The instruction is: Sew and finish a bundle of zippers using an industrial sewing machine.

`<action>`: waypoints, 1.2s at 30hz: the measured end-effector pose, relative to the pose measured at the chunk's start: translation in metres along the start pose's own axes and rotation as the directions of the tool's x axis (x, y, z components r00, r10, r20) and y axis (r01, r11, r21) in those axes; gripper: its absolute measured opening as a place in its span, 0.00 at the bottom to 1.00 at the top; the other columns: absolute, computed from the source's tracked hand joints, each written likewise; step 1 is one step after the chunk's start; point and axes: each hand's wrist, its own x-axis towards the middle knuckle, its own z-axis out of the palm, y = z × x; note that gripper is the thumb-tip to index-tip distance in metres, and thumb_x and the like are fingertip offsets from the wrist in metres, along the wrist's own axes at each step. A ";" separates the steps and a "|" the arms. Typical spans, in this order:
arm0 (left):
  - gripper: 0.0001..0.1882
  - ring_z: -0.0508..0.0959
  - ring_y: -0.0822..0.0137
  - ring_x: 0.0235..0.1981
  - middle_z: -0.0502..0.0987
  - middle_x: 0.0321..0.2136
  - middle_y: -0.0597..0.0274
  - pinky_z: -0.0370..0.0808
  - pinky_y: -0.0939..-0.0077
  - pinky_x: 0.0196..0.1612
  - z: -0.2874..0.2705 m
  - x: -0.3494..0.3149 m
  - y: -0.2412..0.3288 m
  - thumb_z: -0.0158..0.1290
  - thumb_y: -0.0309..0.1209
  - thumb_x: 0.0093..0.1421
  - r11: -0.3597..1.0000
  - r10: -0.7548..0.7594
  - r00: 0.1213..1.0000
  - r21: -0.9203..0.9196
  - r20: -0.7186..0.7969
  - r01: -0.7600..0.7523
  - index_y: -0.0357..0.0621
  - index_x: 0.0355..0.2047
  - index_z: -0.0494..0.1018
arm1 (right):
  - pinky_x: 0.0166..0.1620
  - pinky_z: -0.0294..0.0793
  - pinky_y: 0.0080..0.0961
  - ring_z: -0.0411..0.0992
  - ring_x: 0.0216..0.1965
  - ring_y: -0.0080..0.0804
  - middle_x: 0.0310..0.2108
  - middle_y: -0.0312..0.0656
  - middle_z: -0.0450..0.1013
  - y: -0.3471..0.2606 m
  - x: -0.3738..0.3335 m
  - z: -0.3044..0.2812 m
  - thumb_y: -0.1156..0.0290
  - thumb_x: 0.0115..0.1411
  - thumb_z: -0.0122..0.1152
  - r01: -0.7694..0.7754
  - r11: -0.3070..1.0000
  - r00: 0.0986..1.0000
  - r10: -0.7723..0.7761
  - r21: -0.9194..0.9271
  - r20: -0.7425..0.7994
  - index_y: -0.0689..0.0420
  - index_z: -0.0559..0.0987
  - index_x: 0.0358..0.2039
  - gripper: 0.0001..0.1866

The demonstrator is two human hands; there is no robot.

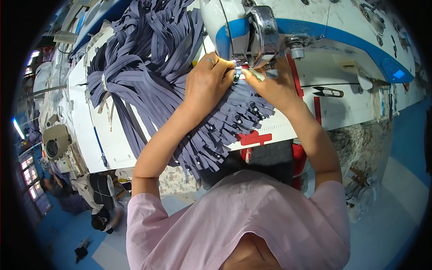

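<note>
Both of my hands are close together under the needle area of a white and blue sewing machine [315, 27]. My left hand [204, 85], with a ring on one finger, pinches the end of a grey-blue zipper [236, 77] beside the presser foot [240, 59]. From the other side, my right hand [276, 87] has its thumb and a finger closed at the same small spot; the fingers partly hide what they grip. A large bundle of grey-blue zippers [153, 92] spreads under and left of my left forearm, its ends with dark sliders fanned toward the table's front edge.
A white tie [104, 83] binds the bundle. Thread snips [328, 92] lie on the table right of my right hand. Red tape [254, 138] marks the table near its front edge. A blue slim tool [100, 146] lies at the left. People sit at the far left.
</note>
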 end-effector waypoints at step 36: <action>0.08 0.76 0.57 0.28 0.73 0.29 0.55 0.73 0.65 0.30 0.005 0.007 -0.014 0.63 0.25 0.53 0.973 -0.067 0.998 -0.222 0.014 0.069 0.35 0.32 0.77 | 0.52 0.72 0.22 0.72 0.49 0.23 0.47 0.32 0.76 0.016 -0.016 0.014 0.74 0.61 0.63 0.063 0.964 0.993 -0.035 -0.258 0.109 0.57 0.76 0.52 0.18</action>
